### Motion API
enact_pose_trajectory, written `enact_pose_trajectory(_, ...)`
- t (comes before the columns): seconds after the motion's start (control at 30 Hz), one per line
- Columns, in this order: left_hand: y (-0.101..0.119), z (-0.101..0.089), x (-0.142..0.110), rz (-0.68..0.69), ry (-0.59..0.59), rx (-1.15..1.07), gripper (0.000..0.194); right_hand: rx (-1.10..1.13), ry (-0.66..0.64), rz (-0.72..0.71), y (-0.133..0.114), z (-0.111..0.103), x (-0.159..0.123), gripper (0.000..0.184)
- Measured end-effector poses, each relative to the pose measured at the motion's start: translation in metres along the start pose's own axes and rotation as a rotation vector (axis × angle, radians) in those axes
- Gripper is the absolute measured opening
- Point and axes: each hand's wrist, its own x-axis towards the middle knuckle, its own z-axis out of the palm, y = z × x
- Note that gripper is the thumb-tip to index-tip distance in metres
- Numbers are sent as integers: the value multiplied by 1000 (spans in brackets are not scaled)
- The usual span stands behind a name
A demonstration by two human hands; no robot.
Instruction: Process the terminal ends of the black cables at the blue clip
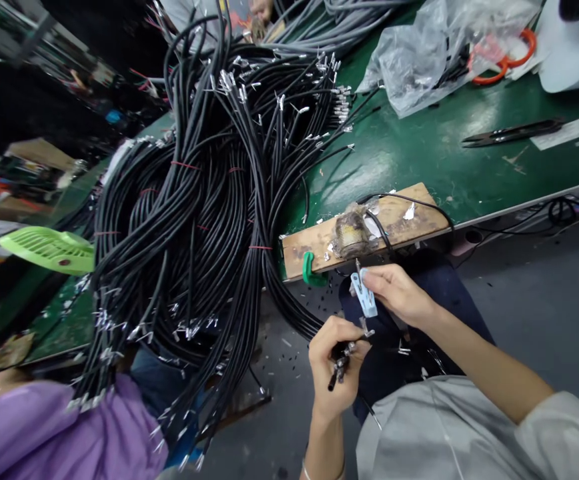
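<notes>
My left hand (333, 367) is closed around several black cables whose silvery foil-like ends stick out by the thumb. One silvery end (367, 328) points up toward my right hand. My right hand (397, 291) pinches a light blue clothespin (364, 297). A thin dark metal tip (358, 267) shows at the clothespin's upper end, just below a yellowish, grimy round block (352, 232). That block sits on a wooden board (304, 257) at the table edge, with a green clamp (313, 270) at the board's front.
A large heap of black cables (209, 180) covers the left of the green table (419, 147). To the right lie thread snips (512, 133), orange-handled scissors (504, 63) and a clear plastic bag (409, 60). A green fan-like object (49, 250) and a person in purple (69, 433) are at left.
</notes>
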Motion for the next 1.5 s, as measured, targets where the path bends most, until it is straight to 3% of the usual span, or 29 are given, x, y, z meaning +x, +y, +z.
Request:
enact_pose_trajectory(0.13, -1, 4, 4, -49, -15, 8, 8, 260, 1, 32, 6, 8, 0, 41)
enact_pose_trajectory(0.3, 0, 9, 10, -101, -35, -19, 7, 372, -35, 73, 11, 8, -1, 41)
enact_pose_trajectory(0.4, 2, 9, 11, -97, -16, -13, 7, 408, -72, 118, 20, -1, -2, 48)
enact_pose_trajectory(0.53, 2, 6, 6, -70, -19, -7, 8, 432, 11, 134, 33, -23, -12, 47)
enact_pose_trajectory(0.67, 1, 3, 0, -39, -39, -3, 6, 232, 105, 54, 35, -44, -32, 29)
enact_pose_trajectory(0.77, 1, 2, -3, -38, -52, 2, 7, 2, 118, 27, 33, -47, -46, 22)
enact_pose_trajectory(0.87, 2, 1, -5, -47, -87, 9, 12, -155, -29, -30, 31, -41, -54, 25)
enact_pose_trajectory(0.93, 3, 1, -5, -68, -113, 44, 17, -260, -156, -115, 30, -33, -56, 37)
enact_pose_trajectory(1.0, 4, 0, -6, -94, -138, 90, 22, -394, -203, -216, 29, -25, -56, 46)
enact_pose_trajectory(1.1, 5, -2, -7, -111, -177, 128, 29, -503, -155, -395, 30, -16, -56, 27)
enact_pose_trajectory(1.17, 5, -3, -7, -112, -194, 131, 31, -496, -120, -530, 33, -14, -57, 12)
enact_pose_trajectory(1.23, 5, -4, -6, -100, -214, 111, 29, -438, -113, -577, 38, -14, -57, 7)
enact_pose_trajectory(1.3, 5, -5, -5, -67, -220, 80, 26, -297, -164, -480, 44, -15, -56, 18)
enact_pose_trajectory(1.4, 4, -3, -4, -12, -169, 41, 20, -73, -253, -195, 47, -20, -48, 33)
enact_pose_trajectory(1.5, 1, 0, -5, 17, -76, 12, 14, -120, -76, -61, 33, -22, -32, 42)
